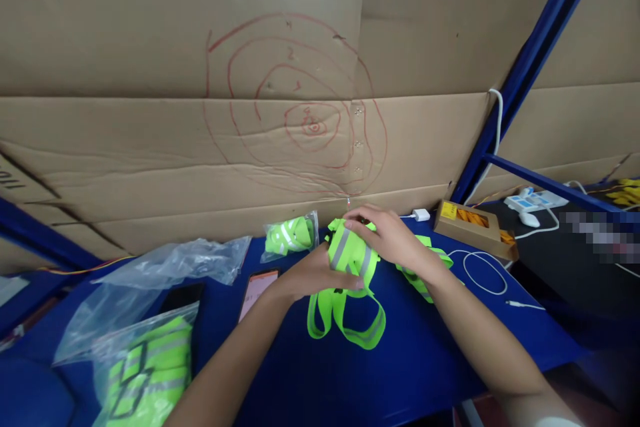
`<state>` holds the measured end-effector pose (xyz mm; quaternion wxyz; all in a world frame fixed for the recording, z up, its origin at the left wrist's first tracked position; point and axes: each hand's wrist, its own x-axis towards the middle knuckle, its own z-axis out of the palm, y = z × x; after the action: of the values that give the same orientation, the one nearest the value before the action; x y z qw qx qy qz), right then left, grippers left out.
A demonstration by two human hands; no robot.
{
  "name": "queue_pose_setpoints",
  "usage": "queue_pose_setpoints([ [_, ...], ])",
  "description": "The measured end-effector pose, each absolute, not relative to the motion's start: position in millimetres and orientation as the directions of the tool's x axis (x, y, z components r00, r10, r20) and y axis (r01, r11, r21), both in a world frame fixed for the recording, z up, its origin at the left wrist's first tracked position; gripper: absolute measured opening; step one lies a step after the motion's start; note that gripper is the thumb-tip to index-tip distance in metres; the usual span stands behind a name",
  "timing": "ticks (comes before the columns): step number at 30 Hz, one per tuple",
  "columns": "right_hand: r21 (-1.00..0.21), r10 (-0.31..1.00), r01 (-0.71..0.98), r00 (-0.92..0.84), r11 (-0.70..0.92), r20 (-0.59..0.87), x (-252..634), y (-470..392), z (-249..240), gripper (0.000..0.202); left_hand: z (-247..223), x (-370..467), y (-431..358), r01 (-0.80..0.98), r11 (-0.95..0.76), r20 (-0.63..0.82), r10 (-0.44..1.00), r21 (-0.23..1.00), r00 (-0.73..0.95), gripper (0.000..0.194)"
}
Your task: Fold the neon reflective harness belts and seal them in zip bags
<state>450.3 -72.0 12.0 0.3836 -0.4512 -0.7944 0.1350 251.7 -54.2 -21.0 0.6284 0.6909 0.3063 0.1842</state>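
A neon-yellow reflective strap (353,250) with grey stripes is bundled between my hands, and two loops of it hang down over the blue tabletop (310,380). My left hand (320,273) grips the bundle from below and the left, thumb across its front. On its upper right side, my right hand (383,233) presses with bent fingers, whose tips are partly hidden behind the bundle. Another loose neon strap (425,287) lies beneath my right forearm. Just left of the bundle, a small clear bag (290,237) holds a rolled neon strap.
A phone (257,290) lies left of my hands. Clear plastic bags (200,260) and a larger bag of neon straps (155,370) cover the left side. To the right are a white cable (483,273) and a cardboard box (465,227). A cardboard wall (150,133) stands behind.
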Motion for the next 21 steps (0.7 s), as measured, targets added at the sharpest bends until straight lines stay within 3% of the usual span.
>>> queue_pose_setpoints([
  [4, -0.519, 0.803, 0.614, -0.489, 0.594, 0.341, 450, -78, 12, 0.041, -23, 252, -55, 0.149, -0.09, -0.063, 0.614, 0.985, 0.787, 0.044],
  [7, -0.513, 0.812, 0.632, -0.492, 0.581, 0.315, 449, -77, 8, 0.058, -27, 255, -56, 0.088, -0.076, -0.017, 0.651, 0.993, 0.759, 0.046],
  [10, -0.539, 0.849, 0.656, -0.405, 0.528, 0.339, 447, -75, 4, 0.055, -31, 259, -58, 0.007, 0.082, -0.065, 0.72, 0.997, 0.691, 0.054],
  [13, -0.499, 0.865, 0.711, -0.349, 0.495, 0.361, 444, -73, 2, 0.057, -36, 263, -58, -0.069, 0.31, -0.196, 0.744, 0.948, 0.639, 0.046],
  [15, -0.44, 0.843, 0.731, -0.359, 0.521, 0.401, 444, -72, 1, 0.057, -39, 265, -57, -0.066, 0.371, -0.249, 0.733, 0.926, 0.633, 0.041],
  [18, -0.381, 0.823, 0.76, -0.342, 0.526, 0.454, 445, -73, 4, 0.057, -38, 265, -53, -0.039, 0.201, -0.138, 0.791, 0.979, 0.596, 0.039],
  [21, -0.44, 0.859, 0.777, -0.241, 0.45, 0.452, 447, -76, 12, 0.049, -33, 261, -50, 0.012, 0.071, -0.066, 0.832, 0.997, 0.551, 0.038],
])
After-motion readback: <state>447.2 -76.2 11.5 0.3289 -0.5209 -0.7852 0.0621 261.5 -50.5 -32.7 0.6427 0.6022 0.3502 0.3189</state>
